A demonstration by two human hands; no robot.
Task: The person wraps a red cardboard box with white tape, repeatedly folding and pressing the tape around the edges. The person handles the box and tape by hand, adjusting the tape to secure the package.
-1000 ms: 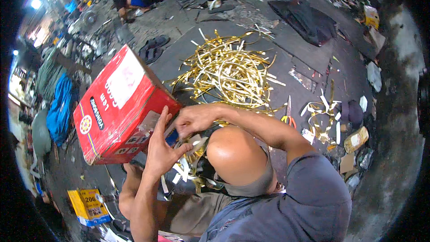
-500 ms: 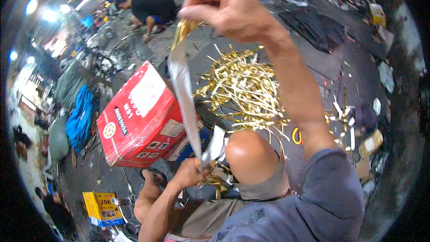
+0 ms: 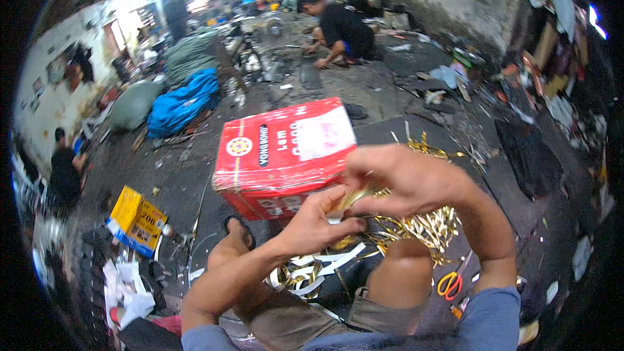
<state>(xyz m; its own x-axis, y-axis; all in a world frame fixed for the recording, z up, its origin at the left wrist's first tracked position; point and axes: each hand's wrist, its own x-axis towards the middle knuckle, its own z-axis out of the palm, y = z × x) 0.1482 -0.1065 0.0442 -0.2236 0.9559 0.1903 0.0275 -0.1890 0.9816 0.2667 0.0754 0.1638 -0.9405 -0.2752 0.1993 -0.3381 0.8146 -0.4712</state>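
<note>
Grip of both hands (image 3: 315,224) (image 3: 413,182) narrow on gold strip (image 3: 355,199)

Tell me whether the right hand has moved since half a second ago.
Yes: judged against the red box, the right hand has come down from above it in view to its right end.

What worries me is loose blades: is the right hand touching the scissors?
Apart. In the head view, gold strips show in the plain gap between the right hand and the scissors.
</note>
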